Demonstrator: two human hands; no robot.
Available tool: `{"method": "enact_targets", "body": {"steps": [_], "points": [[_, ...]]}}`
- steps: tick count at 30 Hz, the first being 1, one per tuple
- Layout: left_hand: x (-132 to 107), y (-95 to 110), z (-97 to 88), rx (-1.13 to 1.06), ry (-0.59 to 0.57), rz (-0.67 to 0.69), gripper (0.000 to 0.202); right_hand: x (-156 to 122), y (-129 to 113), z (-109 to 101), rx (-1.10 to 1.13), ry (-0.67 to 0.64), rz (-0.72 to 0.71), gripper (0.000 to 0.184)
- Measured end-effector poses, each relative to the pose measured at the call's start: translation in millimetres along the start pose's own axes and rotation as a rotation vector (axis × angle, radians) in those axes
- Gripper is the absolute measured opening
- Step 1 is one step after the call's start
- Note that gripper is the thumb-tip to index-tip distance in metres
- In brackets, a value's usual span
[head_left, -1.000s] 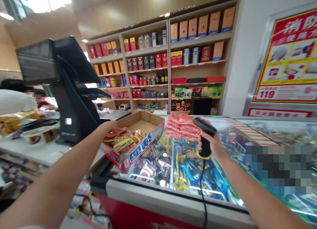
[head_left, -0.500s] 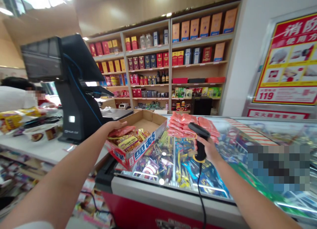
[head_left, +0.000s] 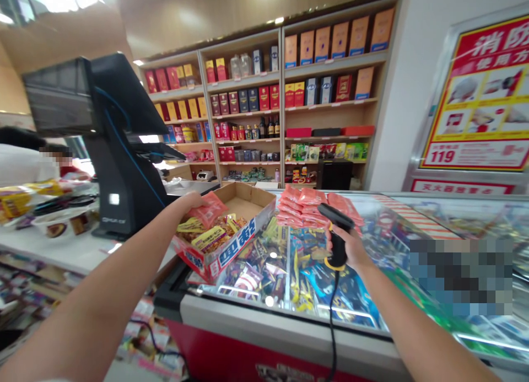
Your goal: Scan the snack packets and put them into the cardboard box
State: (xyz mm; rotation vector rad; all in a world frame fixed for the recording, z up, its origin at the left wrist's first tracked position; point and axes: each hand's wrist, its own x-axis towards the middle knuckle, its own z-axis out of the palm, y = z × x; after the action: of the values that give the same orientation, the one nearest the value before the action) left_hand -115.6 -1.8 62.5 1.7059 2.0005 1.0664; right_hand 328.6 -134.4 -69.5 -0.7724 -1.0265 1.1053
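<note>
My left hand (head_left: 190,204) grips a small orange-red snack packet (head_left: 209,208), tilted up above an open cardboard box (head_left: 253,199). Yellow snack packets (head_left: 219,231) lie inside that box. In my right hand (head_left: 350,241) is a black barcode scanner (head_left: 337,236) with yellow trim, its head pointing to the left and its cable hanging down. Just behind the scanner, a pile of orange-red packets (head_left: 303,204) rests on the glass top of a chest freezer (head_left: 268,299).
A black point-of-sale terminal (head_left: 124,167) stands on the white counter (head_left: 74,254) at left. Shelves (head_left: 248,117) of boxed bottles line the back wall. Wrapped goods show through the freezer's glass. Other people (head_left: 20,164) are at far left.
My left hand has raised the orange-red packet from lying low in the box to a tilted position above it. The scanner stays in my right hand, shifted only slightly.
</note>
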Motion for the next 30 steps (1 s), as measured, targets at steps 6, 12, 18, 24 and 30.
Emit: {"method": "enact_targets", "body": {"steps": [6,12,18,24,30], "points": [[-48,73,26.0,-0.385,-0.134,0.037,0.013,-1,-4,1,-0.048,-0.06,-0.023,0.033],[-110,98,133.7,-0.741,-0.354,0.19,0.035,0,-13,-11,-0.206,-0.173,-0.089,0.029],[-104,61,216.6,-0.677,-0.346,0.23,0.029,-2,-22,-16,-0.413,-0.334,-0.105,0.031],[-94,46,221.1,-0.733,-0.313,0.262,0.031,-11,-25,-5,-0.579,-0.425,0.025,0.032],[-99,51,217.2,-0.718,-0.282,0.261,0.027,-13,-18,-1,-0.683,-0.459,0.034,0.024]]}}
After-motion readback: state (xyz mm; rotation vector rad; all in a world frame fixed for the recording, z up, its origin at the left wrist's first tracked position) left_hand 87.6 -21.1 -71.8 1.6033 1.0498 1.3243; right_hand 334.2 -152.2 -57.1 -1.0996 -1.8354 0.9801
